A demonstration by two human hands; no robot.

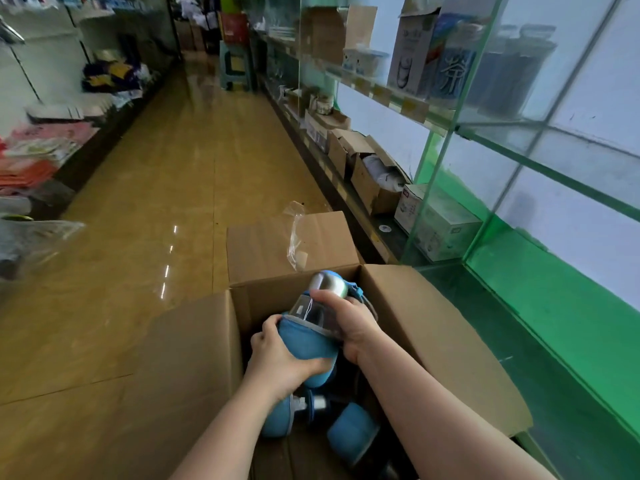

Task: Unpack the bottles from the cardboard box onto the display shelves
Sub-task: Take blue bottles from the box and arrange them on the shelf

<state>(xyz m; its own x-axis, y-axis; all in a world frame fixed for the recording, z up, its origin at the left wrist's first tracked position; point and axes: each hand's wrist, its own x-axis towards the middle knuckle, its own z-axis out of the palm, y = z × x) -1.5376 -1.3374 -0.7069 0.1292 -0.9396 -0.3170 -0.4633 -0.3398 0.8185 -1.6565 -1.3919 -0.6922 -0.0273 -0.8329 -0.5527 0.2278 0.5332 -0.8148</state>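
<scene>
A: Stage of unpacking? What is done, what is left?

B: Early, by my judgement. One bottle (pixel 313 327), blue-sleeved with a clear neck and metal cap, is held over the open cardboard box (pixel 433 337) at lower centre. At least two more bottles (pixel 353 431) lie in the box below it. The green glass display shelves (pixel 519 271) at lower right show no such bottle on the near tier.

A: And the fingers?

B: The left hand (pixel 280 362) wraps the sleeved base, fingers curled round it. The right hand (pixel 349 323) grips the clear neck, thumb laid across just under the cap. Neither hand is spread.
</scene>
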